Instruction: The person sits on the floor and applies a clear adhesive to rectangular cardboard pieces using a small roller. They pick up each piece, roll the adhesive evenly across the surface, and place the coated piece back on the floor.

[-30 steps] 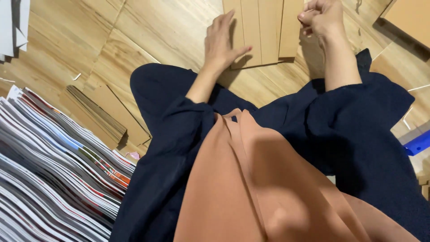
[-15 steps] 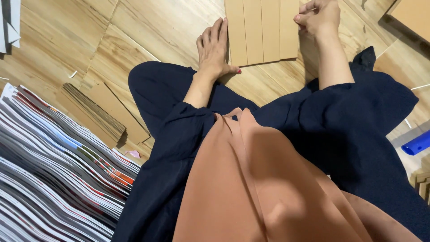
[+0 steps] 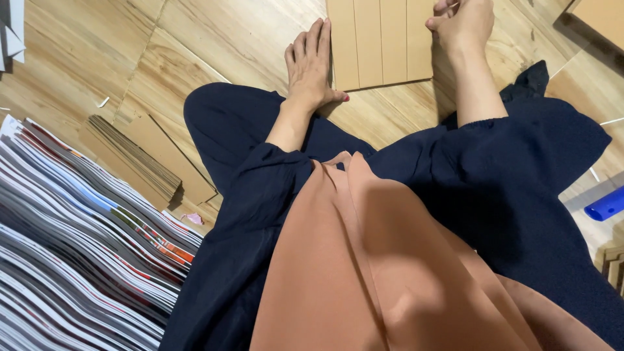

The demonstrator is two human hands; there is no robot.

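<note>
Left hand (image 3: 311, 65) flat on wood floor (image 3: 214, 39), fingers along edge of creased cardboard sheet (image 3: 380, 42). Right hand (image 3: 463, 23) curled at sheet's other edge. Printed-sheet stack (image 3: 78, 247) beside left knee.

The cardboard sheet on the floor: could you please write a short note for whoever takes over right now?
Left hand: flat, palm down, against the left edge of the creased cardboard sheet.
Right hand: closed, resting at the sheet's right edge; whether it holds anything is hidden.
Sheet lies flat on the wooden floor, unfolded.
Stack of flat cardboard and fanned printed sheets wait at the left.
</note>
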